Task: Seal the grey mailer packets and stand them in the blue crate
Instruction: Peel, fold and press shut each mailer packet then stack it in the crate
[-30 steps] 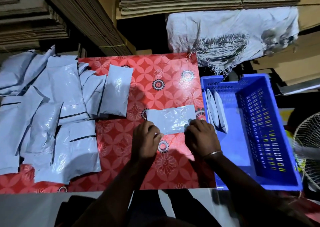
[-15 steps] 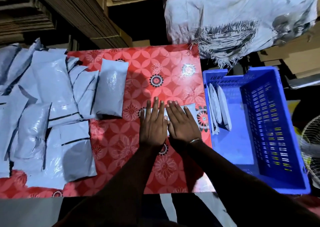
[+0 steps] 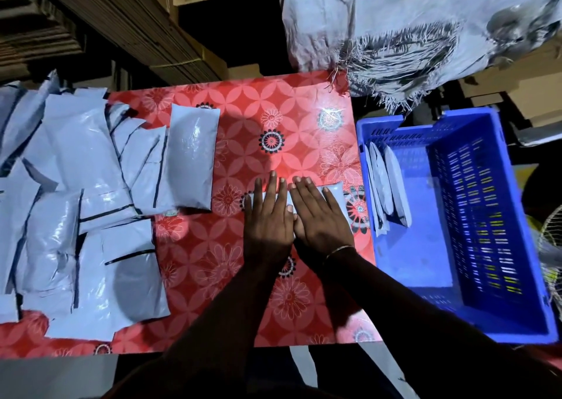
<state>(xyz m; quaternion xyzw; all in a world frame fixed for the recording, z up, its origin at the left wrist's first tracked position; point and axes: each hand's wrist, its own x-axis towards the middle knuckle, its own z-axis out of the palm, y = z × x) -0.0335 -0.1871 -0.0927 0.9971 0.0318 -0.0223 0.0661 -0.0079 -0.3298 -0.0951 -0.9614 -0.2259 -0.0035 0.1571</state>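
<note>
A grey mailer packet [image 3: 334,195] lies flat on the red flowered tabletop [image 3: 243,100], mostly covered by my hands. My left hand [image 3: 267,216] and my right hand [image 3: 316,216] press on it side by side, palms down and fingers straight. Only its right end and a strip between my hands show. The blue crate [image 3: 486,222] stands just right of the table. Three grey packets [image 3: 386,185] stand on edge against its left wall. A pile of several loose grey mailers [image 3: 76,203] covers the table's left side, with one plump packet [image 3: 190,161] at its right edge.
Stacks of flat cardboard [image 3: 121,18] rise behind the table. A frayed grey sack [image 3: 410,33] sits behind the crate. A wire fan guard [image 3: 552,246] shows at the right edge. The table's near edge runs below my forearms.
One second ago my fingers were curled at the packet's near edge. Both hands then moved onto it and flattened; since half a second ago they have stayed pressed there.
</note>
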